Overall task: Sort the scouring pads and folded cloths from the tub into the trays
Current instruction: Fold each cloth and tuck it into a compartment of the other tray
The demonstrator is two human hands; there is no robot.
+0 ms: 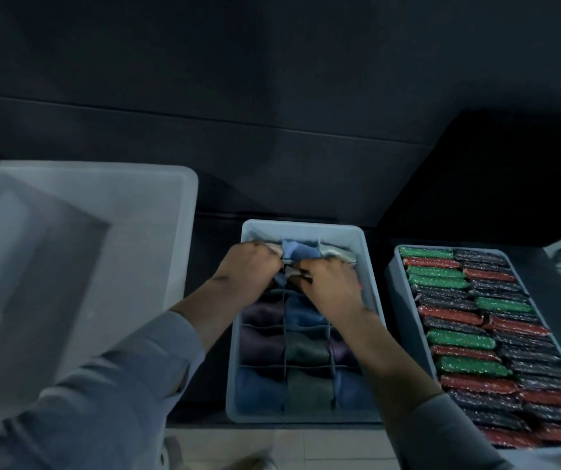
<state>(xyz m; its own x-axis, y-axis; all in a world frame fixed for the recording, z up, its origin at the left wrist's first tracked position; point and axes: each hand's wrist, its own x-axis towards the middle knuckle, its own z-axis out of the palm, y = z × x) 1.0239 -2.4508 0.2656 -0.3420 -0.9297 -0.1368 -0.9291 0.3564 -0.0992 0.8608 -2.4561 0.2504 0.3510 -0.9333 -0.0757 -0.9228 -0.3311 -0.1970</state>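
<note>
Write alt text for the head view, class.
Both hands, left and right, tuck a grey cloth into a divided tray of folded cloths. An empty-looking tub sits left; a tray of pads sits right.

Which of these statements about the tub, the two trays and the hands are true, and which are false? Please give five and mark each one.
1. Both hands are over the divided tray in the middle. True.
2. The tray on the right holds folded cloths. False: it holds rows of green, red and dark scouring pads.
3. The big tub stands left of the divided tray. True.
4. The left hand reaches into the tub. False: it grips a cloth at the far end of the divided tray.
5. The right hand lies flat and holds nothing. False: its fingers are curled on that same cloth.
</note>
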